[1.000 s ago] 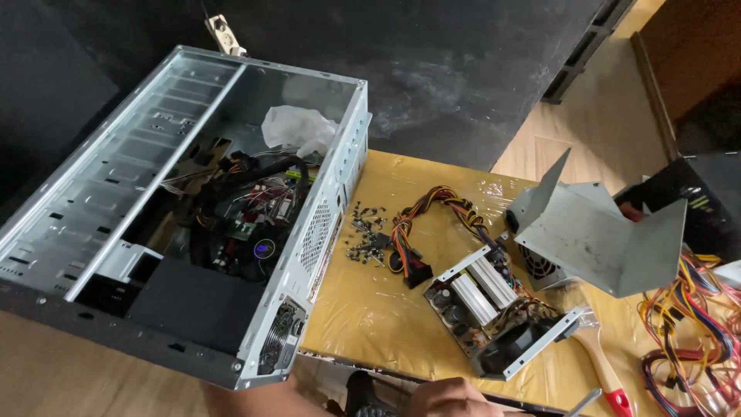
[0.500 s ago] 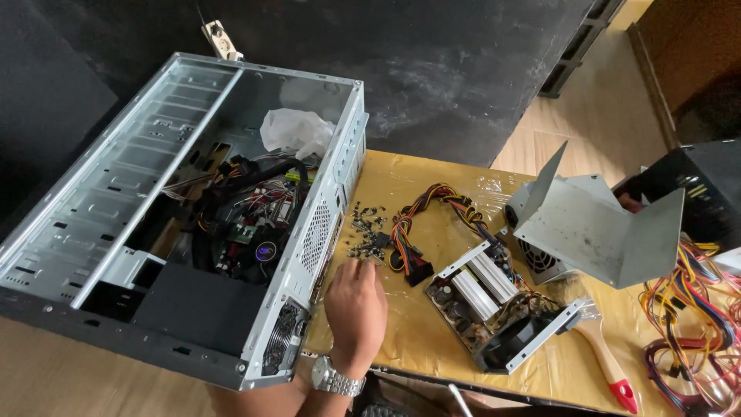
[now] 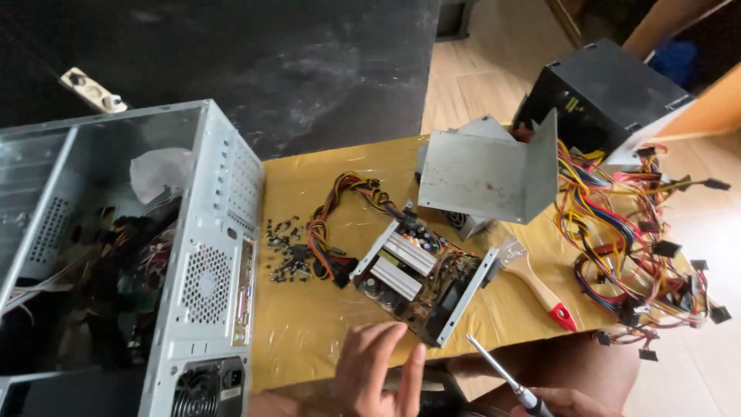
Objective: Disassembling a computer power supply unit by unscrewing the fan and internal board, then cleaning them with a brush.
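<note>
My left hand (image 3: pixel 380 369) hovers over the front edge of the yellow table (image 3: pixel 309 332), fingers spread and holding nothing. It is just in front of an opened power supply board (image 3: pixel 423 276) with silver heat sinks. My right hand (image 3: pixel 559 403) shows at the bottom edge, gripping a screwdriver (image 3: pixel 502 374) whose metal shaft points up toward the board. A bundle of coloured wires (image 3: pixel 336 224) runs from the board to the left.
An open grey computer case (image 3: pixel 193 262) lies at the left. A pile of small dark screws (image 3: pixel 285 251) sits beside it. A bent grey metal cover (image 3: pixel 490 171), a red-tipped brush (image 3: pixel 540 289), a black power supply box (image 3: pixel 606 93) and tangled cables (image 3: pixel 633 239) fill the right.
The view swung right and nearer the table. My left hand drew back from the screw pile to the table's front edge, and my right hand came into view with the screwdriver.
</note>
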